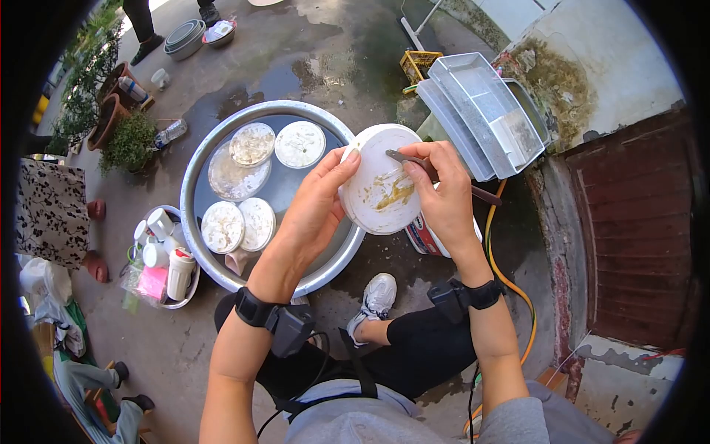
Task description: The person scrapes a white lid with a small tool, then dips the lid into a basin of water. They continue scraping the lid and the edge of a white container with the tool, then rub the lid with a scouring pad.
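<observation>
My left hand (319,194) is closed on the edge of a round white plastic lid (373,174), holding it tilted above the right side of the basin. Yellow-brown residue is smeared across the lid's lower half. In my right hand (446,194) is a dark knife (399,156), its tip against or just over the lid; my fingers cover its middle. Below, a large metal basin (194,244) holds water and several dirty white lids (300,144).
At left, a bowl (194,285) holds white cups and a pink packet. Clear plastic bins (481,111) stand at upper right, near an orange hose (510,277). Potted plants (126,140) are at far left. Other people's legs (140,22) show at upper left and lower left.
</observation>
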Available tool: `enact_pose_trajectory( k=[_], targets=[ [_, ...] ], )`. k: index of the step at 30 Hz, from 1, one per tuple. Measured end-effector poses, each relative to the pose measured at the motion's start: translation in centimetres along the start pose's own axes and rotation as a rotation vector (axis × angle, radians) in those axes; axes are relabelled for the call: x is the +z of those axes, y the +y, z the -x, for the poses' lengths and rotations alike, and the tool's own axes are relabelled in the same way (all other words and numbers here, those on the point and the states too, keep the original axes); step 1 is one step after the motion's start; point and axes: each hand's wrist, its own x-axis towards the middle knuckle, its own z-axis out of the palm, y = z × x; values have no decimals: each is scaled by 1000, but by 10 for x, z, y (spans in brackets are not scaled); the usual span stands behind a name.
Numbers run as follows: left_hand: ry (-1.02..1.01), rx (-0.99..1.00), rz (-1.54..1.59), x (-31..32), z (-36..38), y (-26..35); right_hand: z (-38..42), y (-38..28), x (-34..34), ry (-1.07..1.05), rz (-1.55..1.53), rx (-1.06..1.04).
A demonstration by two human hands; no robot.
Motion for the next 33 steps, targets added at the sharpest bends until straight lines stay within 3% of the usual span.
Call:
enact_pose_trajectory(
  k=[14,29,33],
  targets=[
    [-3,-81,185,-9,-7,-8,2,-5,12,-64,293,-401],
    [-18,-149,140,-16,-7,-10,1,2,14,-175,178,-442],
    [-35,-139,164,-16,-8,-9,1,0,12,-89,237,-371]
  ],
)
